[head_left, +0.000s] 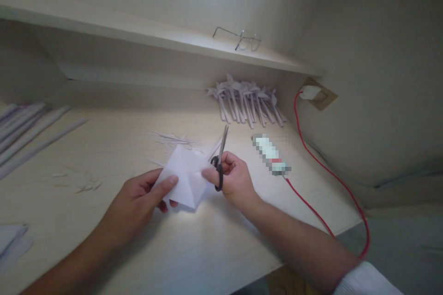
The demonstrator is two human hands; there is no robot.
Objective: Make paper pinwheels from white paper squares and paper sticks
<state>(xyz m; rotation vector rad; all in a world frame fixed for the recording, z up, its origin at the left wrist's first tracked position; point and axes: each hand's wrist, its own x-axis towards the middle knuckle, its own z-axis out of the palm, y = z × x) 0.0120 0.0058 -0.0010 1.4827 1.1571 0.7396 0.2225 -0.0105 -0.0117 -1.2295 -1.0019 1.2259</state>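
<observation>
A white sheet of paper [187,175] with crease lines is held up over the desk. My left hand [147,191] pinches its left side, thumb on top and fingers underneath. With its thumb around the black handles, my right hand [235,179] holds a pair of scissors [222,145], blades pointing up and away from the paper. The right thumb sits at the paper's right edge; whether it grips the paper too, I cannot tell. Just behind the paper lie several thin white paper strips [173,138].
Paper pinwheels on sticks [245,99] lie in a row at the back. A blurred phone [270,153] with a red cable [311,207] is on the right. Rolled paper tubes [26,124] and stacked paper [12,242] lie left. Eyeglasses [247,40] rest on the shelf [155,32].
</observation>
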